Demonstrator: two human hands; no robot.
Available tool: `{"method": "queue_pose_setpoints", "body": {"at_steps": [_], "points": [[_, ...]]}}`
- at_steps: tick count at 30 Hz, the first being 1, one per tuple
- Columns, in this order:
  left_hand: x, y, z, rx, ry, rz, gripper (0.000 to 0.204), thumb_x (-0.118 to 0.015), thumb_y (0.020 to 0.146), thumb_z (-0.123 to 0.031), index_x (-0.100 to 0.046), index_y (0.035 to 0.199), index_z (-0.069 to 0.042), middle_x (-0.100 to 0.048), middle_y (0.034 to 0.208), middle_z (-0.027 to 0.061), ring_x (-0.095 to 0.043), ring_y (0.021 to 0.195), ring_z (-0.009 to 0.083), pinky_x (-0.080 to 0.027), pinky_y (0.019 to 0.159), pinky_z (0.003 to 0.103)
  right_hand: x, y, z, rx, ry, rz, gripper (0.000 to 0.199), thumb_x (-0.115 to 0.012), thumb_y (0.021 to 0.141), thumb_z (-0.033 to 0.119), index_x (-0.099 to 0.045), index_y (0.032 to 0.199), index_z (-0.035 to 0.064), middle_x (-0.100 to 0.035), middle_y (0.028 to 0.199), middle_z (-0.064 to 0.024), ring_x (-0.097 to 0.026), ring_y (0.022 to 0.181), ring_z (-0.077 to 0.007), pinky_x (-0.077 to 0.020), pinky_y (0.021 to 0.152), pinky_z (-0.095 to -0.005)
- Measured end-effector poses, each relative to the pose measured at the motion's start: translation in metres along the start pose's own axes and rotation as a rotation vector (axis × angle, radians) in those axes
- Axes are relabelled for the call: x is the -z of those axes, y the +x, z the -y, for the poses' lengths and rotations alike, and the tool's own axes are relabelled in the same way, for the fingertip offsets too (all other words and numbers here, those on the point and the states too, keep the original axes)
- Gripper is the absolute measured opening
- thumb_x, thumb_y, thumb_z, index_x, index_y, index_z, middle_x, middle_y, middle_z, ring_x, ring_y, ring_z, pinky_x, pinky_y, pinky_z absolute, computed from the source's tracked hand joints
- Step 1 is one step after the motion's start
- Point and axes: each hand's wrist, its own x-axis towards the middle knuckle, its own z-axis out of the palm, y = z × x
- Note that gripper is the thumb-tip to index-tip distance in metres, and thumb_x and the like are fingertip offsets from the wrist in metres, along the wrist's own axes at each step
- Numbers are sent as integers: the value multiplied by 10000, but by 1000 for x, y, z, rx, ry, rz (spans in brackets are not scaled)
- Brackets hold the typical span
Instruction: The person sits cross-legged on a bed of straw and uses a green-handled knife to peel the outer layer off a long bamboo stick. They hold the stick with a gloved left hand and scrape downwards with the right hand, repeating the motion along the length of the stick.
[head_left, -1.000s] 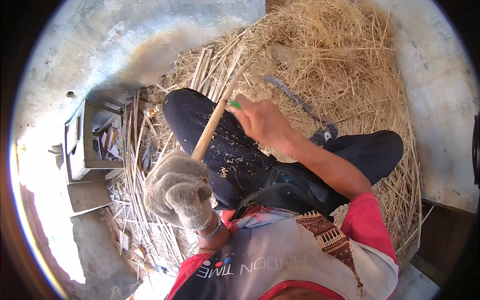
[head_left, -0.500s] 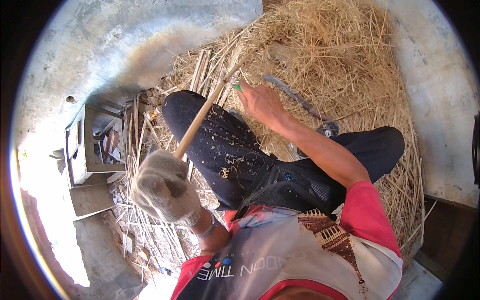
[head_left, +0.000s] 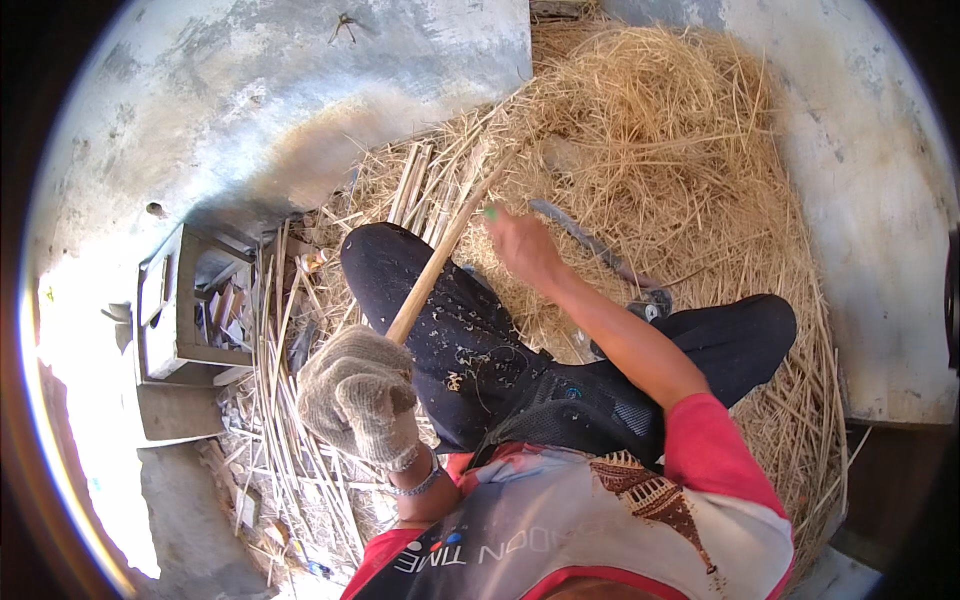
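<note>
My left hand (head_left: 358, 395), in a thick grey-beige knitted glove, is closed around the lower end of a long pale strip (head_left: 435, 265) that looks like split bamboo. The strip slants away to the far right, passing over my left thigh. Bare and slightly blurred, my right hand (head_left: 525, 245) is curled just right of the strip's far part. A small bright green piece (head_left: 490, 213) pokes out of its fingers beside the strip; whatever it belongs to is hidden in the grip.
Beyond my crossed legs rises a heap of straw-like shavings (head_left: 650, 120). A curved blade with a brown handle (head_left: 590, 240) lies on it. At left, a wooden frame (head_left: 180, 300) with scraps stands near long thin strips (head_left: 290, 430). Grey walls (head_left: 300, 80) enclose the spot.
The whole view has shifted, so the surroundings sit lower in the picture. My left hand has moved a little forward and right with the strip. The right hand keeps its grip beside the strip.
</note>
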Motion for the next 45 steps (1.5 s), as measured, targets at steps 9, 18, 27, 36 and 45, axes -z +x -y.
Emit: {"method": "queue_pose_setpoints", "body": {"at_steps": [9, 18, 27, 36, 45], "points": [[4, 3, -3, -17, 40, 40, 419, -625, 899, -256, -564, 536, -57, -524, 487, 40, -555, 438, 179, -447, 458, 280, -10, 19, 26, -79, -237, 105, 375, -514, 992, 298, -567, 1234, 16, -661, 725, -219, -661, 670, -393, -527, 594, -504], [3, 1, 12, 91, -82, -99, 487, -613, 927, -306, -550, 525, -38, -516, 477, 68, -555, 453, 195, -437, 450, 283, 49, -53, -261, -428, -773, 184, 471, -464, 1028, 342, -568, 1277, -45, -684, 1057, -168, -677, 958, -330, -532, 729, -439], [30, 19, 15, -201, -40, 555, 390, -732, 740, -437, -615, 528, -132, -564, 507, 18, -517, 421, 196, -378, 466, 317, 77, -67, 90, 319, 57, 30, 279, -429, 1050, 286, -496, 1094, 19, -576, 628, -158, -586, 516, -299, -454, 493, -444], [26, 20, 19, -282, -51, 653, 545, -642, 873, -535, -543, 507, -143, -527, 489, 3, -408, 384, 158, -276, 425, 318, 48, -46, 61, 177, 16, 77, 169, -494, 1008, 179, -507, 991, 11, -555, 574, -212, -567, 491, -393, -425, 461, -475], [35, 25, 21, -268, -78, 692, 505, -664, 843, -511, -552, 520, -139, -530, 503, -1, -413, 399, 163, -278, 434, 333, 26, -30, 37, 131, 48, 64, 221, -477, 1018, 217, -516, 1016, -1, -559, 559, -196, -576, 480, -382, -440, 447, -472]]}}
